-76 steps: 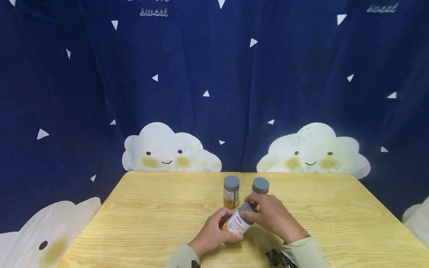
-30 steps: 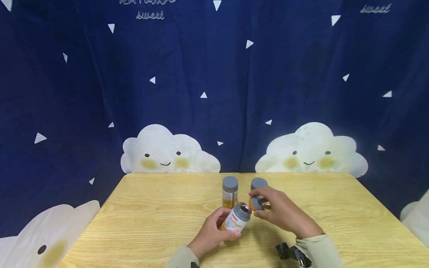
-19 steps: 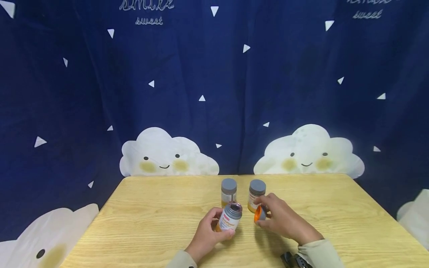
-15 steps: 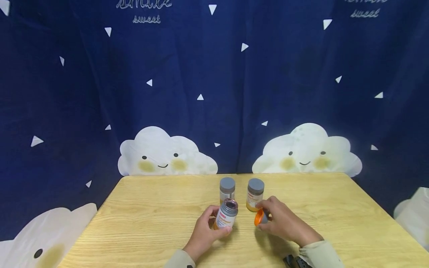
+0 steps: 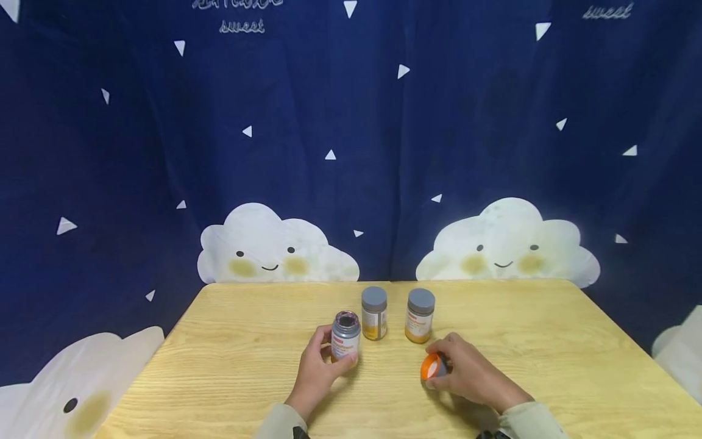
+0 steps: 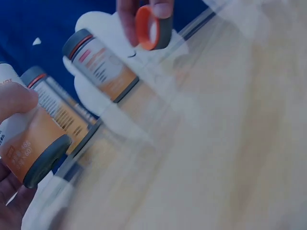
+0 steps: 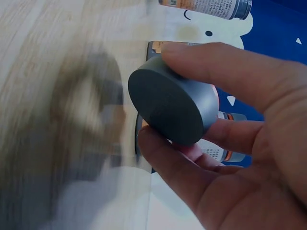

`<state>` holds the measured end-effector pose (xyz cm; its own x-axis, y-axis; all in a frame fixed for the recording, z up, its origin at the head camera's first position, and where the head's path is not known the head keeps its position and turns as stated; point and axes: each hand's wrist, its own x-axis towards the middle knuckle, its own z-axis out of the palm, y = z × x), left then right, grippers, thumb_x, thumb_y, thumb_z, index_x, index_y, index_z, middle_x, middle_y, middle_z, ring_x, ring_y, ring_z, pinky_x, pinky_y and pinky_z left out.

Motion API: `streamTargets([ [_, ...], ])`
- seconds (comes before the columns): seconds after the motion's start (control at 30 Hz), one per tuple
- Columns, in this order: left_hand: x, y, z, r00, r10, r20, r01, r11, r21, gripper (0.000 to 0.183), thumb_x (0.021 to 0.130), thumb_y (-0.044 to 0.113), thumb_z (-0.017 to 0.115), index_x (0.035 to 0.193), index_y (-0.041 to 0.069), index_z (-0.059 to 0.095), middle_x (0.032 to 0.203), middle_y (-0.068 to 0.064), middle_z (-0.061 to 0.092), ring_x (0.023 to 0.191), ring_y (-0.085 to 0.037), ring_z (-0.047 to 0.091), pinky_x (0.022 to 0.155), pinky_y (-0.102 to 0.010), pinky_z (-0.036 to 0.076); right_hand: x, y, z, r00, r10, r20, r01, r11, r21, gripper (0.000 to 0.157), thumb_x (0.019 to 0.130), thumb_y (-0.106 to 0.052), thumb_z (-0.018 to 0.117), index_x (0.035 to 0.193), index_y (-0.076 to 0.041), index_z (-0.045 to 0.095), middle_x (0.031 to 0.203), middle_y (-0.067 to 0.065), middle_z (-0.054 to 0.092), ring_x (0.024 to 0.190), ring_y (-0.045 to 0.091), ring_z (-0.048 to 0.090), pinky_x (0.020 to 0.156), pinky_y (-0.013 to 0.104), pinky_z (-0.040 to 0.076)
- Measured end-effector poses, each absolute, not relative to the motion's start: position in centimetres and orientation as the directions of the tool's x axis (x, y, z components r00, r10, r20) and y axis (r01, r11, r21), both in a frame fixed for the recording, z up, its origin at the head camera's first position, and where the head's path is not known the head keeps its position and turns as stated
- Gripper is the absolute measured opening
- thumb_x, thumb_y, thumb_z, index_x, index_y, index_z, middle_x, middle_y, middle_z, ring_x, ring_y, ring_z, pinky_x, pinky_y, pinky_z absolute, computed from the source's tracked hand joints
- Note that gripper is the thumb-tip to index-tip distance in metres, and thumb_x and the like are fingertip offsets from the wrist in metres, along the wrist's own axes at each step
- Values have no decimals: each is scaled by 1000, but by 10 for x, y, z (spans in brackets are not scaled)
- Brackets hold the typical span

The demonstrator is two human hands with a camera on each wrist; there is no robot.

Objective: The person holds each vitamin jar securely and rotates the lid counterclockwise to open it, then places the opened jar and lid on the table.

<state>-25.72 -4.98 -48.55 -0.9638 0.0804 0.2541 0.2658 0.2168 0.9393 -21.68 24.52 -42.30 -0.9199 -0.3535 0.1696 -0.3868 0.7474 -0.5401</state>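
Observation:
My left hand (image 5: pixel 319 372) grips an uncapped supplement bottle (image 5: pixel 345 341) with a white and orange label, its dark mouth facing up. The left wrist view shows the grey base of that bottle (image 6: pixel 36 148) tilted above the table. My right hand (image 5: pixel 466 371) pinches a grey bottle cap (image 5: pixel 434 367) by its edge, with the orange inside turned to the left. In the right wrist view the flat grey top of the cap (image 7: pixel 165 105) faces the camera, thumb on one side and fingers on the other. Two capped bottles stand behind: one at the middle (image 5: pixel 375 314), one to its right (image 5: pixel 420 316).
The light wooden table (image 5: pixel 247 347) reaches back to a dark blue curtain (image 5: pixel 307 122) with white clouds and triangles. The two capped bottles stand side by side, a small gap between them, just beyond my hands.
The right hand has unscrewed the cap, drawn it off the bottle and tipped it to show its orange inside. The left hand has moved left with the bottle, now more upright.

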Motion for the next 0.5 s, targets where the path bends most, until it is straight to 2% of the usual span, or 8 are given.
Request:
streamTargets([
  [0.23, -274, -65, -487, -953, -37, 302, 285, 233, 930, 60, 74, 16, 84, 125, 16, 52, 114, -3, 57, 99, -20, 60, 88, -34, 50, -219, 248, -428, -910, -379, 166, -406, 743, -532, 51, 71, -29, 85, 110, -3, 66, 93, 1, 52, 80, 11, 49, 67, 23, 45],
  [0.3, -276, -68, -479, -947, -69, 314, 291, 234, 928, 58, 75, 11, 83, 124, 13, 52, 114, -5, 57, 100, -23, 60, 89, -38, 49, -221, 250, -427, -905, -387, 179, -421, 743, -520, 50, 71, -28, 85, 109, -3, 66, 93, 1, 53, 81, 11, 50, 69, 24, 46],
  [0.5, -291, -82, -485, -934, -130, 333, 292, 263, 920, 58, 74, 10, 84, 123, 10, 53, 114, -6, 58, 101, -24, 59, 89, -38, 49, -220, 251, -428, -900, -402, 171, -431, 752, -499, 46, 70, -27, 85, 105, -5, 65, 92, -1, 55, 80, 9, 51, 70, 26, 45],
])
